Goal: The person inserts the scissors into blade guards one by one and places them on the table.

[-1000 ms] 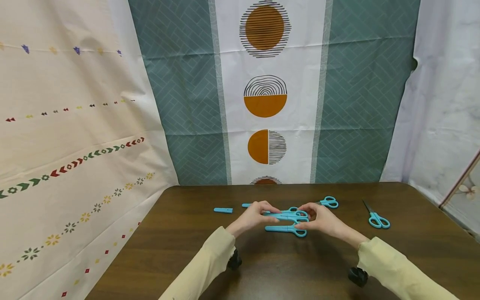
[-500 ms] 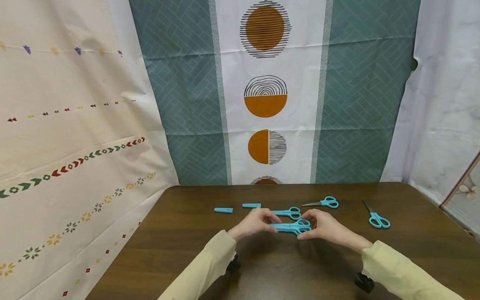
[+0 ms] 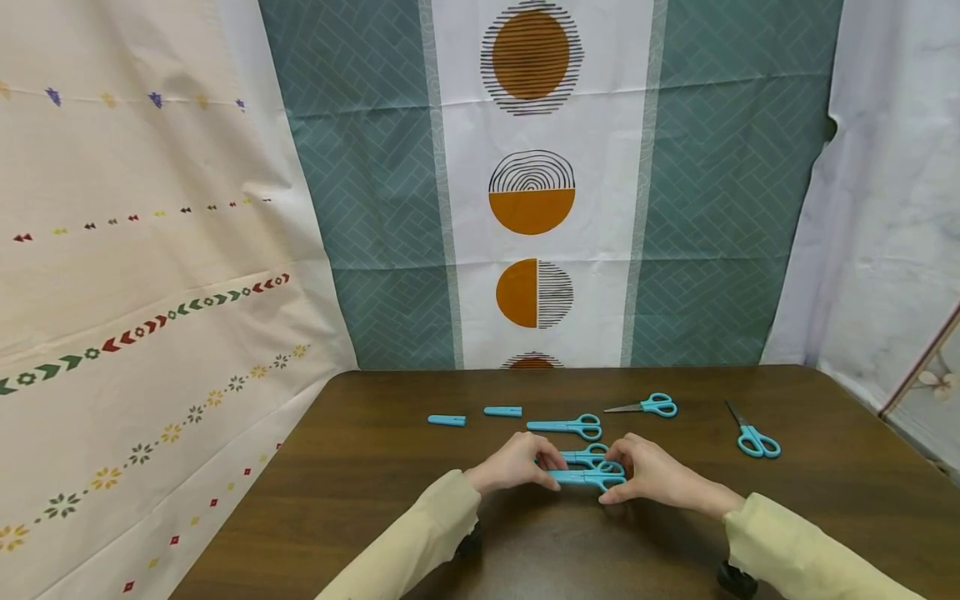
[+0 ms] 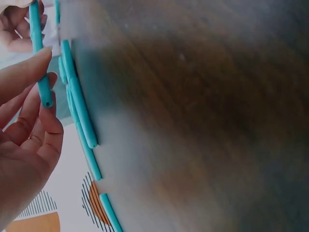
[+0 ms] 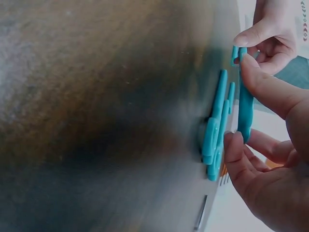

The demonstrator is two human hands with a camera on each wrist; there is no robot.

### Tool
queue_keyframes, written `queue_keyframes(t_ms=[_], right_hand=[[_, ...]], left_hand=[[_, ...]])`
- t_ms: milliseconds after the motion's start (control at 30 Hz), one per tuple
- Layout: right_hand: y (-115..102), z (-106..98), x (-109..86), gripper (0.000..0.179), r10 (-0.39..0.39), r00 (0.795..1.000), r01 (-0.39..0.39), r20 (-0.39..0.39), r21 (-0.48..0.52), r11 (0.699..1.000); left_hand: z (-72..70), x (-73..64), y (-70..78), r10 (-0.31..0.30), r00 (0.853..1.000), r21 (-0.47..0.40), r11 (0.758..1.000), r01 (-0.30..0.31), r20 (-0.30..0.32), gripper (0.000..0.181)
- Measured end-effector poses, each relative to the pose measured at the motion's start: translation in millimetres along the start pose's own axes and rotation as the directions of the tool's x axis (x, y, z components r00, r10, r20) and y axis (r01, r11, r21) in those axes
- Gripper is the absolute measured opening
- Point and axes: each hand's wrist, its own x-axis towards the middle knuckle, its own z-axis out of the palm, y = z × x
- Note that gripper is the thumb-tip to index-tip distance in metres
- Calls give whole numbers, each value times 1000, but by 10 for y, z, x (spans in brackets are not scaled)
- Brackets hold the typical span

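In the head view a pair of light-blue scissors in a sheath (image 3: pixel 573 477) lies level between my two hands. My left hand (image 3: pixel 519 462) pinches its sheath end between thumb and fingers. The handle end is held by the thumb and fingers of my right hand (image 3: pixel 654 473). Both wrist views show these scissors raised off the table. Just beyond them a second sheathed pair of scissors (image 3: pixel 573 457) rests on the wood, partly hidden by my left hand. A third sheathed pair (image 3: pixel 551 426) lies farther back.
Two loose blue sheaths (image 3: pixel 447 420) lie at the back left of the brown table (image 3: pixel 570 550). At the back right are bare-bladed scissors (image 3: pixel 658 405), and another bare-bladed pair (image 3: pixel 757 442) lies farther right. Patterned cloths hang behind and beside the table.
Both hands have moved toward me with the sheathed scissors between them. The two sheathed pairs on the table show more fully behind. The loose sheaths and bare-bladed scissors have stayed put.
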Motion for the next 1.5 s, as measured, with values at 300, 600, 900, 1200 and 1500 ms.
queue_keyframes(t_ms=[300, 600, 900, 1200, 1500], right_hand=[[44, 65, -38, 51, -33, 999, 33, -2, -13, 999], [42, 106, -66, 49, -37, 999, 36, 41, 5, 999], [56, 145, -40, 49, -37, 998, 38, 55, -17, 999], [90, 175, -35, 50, -52, 996, 54, 70, -26, 998], [95, 193, -43, 51, -61, 996, 64, 72, -43, 997]], left_hand=[[39, -7, -14, 11, 999, 9, 1000, -11, 47, 20], [62, -16, -25, 25, 995, 45, 999, -30, 99, 20], [73, 6, -67, 12, 991, 101, 995, -26, 133, 20], [76, -11, -57, 46, 989, 121, 991, -64, 144, 20], [76, -12, -60, 47, 986, 105, 992, -64, 159, 19]])
